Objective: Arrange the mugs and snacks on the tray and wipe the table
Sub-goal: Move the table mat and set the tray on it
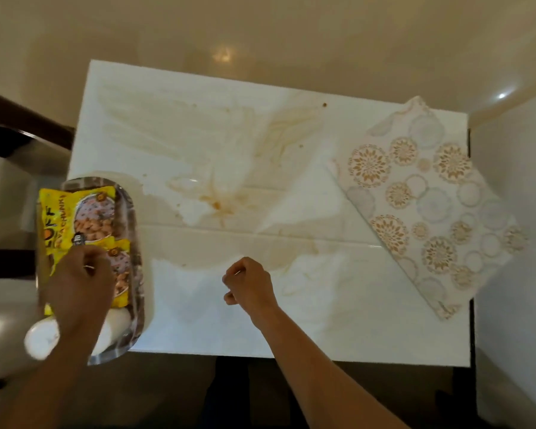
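Left hand (78,283) was over the yellow snack packs (87,209) on the tray (133,218) at the table's (291,320) left edge; couldn't tell its grip. Right hand (248,284) hovered curled, empty. Packs looked light and crinkly, so I'd pinch an edge.

we see a patterned cloth (427,199) lying askew at the table's right, and a dark wooden chair (16,131) far left.

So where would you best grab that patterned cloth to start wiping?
Probably the patterned cloth at its near corner, approached from the right hand's side. It lies flat and diagonal at the table's right end, that corner pointing toward the person, so fingers could pinch and lift it easily.
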